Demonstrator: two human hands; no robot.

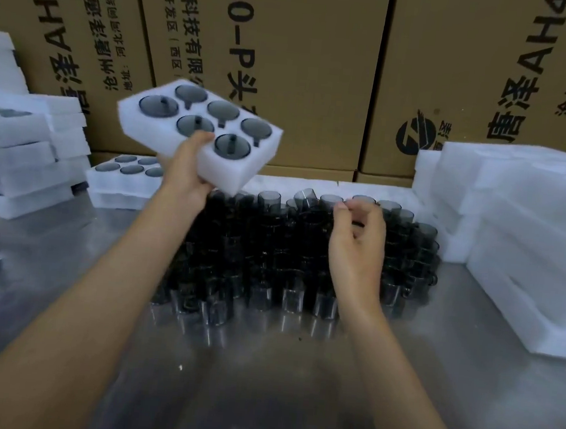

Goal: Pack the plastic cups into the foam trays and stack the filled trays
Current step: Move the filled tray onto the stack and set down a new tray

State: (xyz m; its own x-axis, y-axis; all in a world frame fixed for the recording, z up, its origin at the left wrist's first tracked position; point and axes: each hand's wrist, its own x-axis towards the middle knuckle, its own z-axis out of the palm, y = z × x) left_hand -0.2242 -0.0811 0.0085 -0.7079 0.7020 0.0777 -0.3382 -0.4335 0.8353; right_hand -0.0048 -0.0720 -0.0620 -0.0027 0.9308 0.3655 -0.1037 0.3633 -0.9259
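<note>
Six cups fill the tray [166, 123] that the left hand [184, 168] grips by its near edge, held tilted above the surface [63, 280]. A filled stack [123, 183] lies just below and left of it, so the left hand is nearer. The right hand [358, 241], fingers loosely curled, holds nothing over the loose cups [272, 247]. Behind, the cartons [322, 63] read "AH4.0-P", among Chinese print including "唐泽".
</note>
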